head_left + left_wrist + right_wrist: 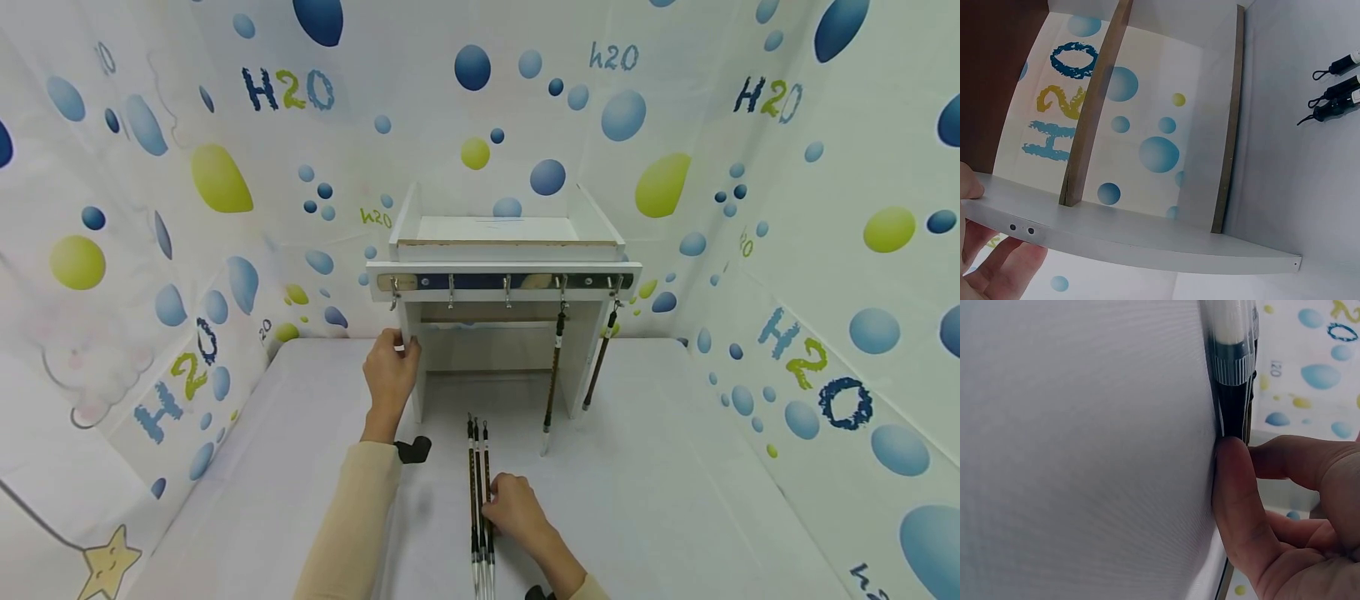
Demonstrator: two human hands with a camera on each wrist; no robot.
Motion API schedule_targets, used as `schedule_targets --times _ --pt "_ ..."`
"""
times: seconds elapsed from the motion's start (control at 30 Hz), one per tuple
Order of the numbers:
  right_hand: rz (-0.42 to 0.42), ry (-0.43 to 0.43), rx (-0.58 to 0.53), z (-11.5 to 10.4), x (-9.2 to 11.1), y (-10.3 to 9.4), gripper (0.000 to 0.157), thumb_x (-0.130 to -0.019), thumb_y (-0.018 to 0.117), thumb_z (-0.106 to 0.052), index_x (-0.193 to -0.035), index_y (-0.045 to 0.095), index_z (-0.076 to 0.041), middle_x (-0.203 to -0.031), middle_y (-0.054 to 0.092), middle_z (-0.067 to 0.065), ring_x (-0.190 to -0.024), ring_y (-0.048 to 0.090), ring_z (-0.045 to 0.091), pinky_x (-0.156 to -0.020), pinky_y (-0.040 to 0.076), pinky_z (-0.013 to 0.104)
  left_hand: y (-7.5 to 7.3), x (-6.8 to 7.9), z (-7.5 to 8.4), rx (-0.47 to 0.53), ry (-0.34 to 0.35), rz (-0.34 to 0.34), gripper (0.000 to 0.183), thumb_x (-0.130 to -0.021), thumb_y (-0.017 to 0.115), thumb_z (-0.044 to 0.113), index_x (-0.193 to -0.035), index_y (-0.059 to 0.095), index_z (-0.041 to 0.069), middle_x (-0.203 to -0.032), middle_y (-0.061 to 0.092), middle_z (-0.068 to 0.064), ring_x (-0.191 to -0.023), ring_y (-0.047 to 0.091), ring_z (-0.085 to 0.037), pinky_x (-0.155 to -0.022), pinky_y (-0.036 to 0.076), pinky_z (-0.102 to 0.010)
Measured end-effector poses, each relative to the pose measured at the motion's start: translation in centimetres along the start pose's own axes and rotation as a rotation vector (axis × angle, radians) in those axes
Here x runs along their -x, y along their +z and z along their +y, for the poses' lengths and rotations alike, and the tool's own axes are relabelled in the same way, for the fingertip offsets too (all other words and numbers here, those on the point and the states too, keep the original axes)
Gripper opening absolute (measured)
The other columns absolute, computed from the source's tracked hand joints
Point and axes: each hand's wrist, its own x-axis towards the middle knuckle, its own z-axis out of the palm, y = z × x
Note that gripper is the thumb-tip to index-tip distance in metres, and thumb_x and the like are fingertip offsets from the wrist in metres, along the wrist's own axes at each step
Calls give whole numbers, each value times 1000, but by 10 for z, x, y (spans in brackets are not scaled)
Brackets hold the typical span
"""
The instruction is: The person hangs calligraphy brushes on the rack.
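Observation:
My left hand [390, 377] grips the left side panel of a small white shelf rack [506, 268], thumb on the inner face and fingers outside, as the left wrist view shows. Three calligraphy brushes [478, 479] with dark handles, hanging loops and clear caps lie side by side on the table. At the rightmost of them, my right hand [519, 510] pinches the handle between thumb and fingers. In the right wrist view the fingertips [1235, 456] close on a brush [1234, 394] just beyond its cap. Two more brushes, one of them long [555, 367], hang from the rack's right hooks.
A row of metal hooks [507, 290] runs along the rack's front rail; the left ones carry nothing. The white table [675, 500] stretches out on both sides. Around it stand white walls [420, 75] printed with blue and green drops.

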Motion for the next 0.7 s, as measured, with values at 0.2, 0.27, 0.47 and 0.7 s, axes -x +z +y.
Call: schedule_targets --times 0.2,0.27,0.47,0.7 --pt "5 -1 -1 -2 0 0 24 -73 66 2 -94 64 14 -58 61 3 -39 56 7 -43 46 21 1 0 -1 -4 4 8 20 -90 67 15 -98 67 -4 -95 72 -21 -80 76 -38 -70 59 -53" --pt "15 1 6 -2 0 0 24 -73 67 1 -93 64 12 -59 62 4 -39 56 7 -43 47 22 1 0 -2 -5 3 11 20 -90 68 15 -97 67 -4 -95 72 -20 -79 76 -38 -71 59 -53" --pt "40 27 0 -1 -1 3 22 -71 69 -1 -90 64 9 -61 61 3 -39 56 7 -44 47 22 0 1 -2 -4 -6 4 20 -90 67 15 -97 67 -4 -95 72 -20 -80 76 -37 -71 59 -53" --pt "74 44 -13 0 0 5 23 -72 70 -2 -91 63 8 -62 60 1 -38 54 5 -41 45 20 0 0 -1 -7 -24 -6 22 -91 67 16 -99 67 -4 -97 73 -20 -81 76 -37 -72 59 -53"
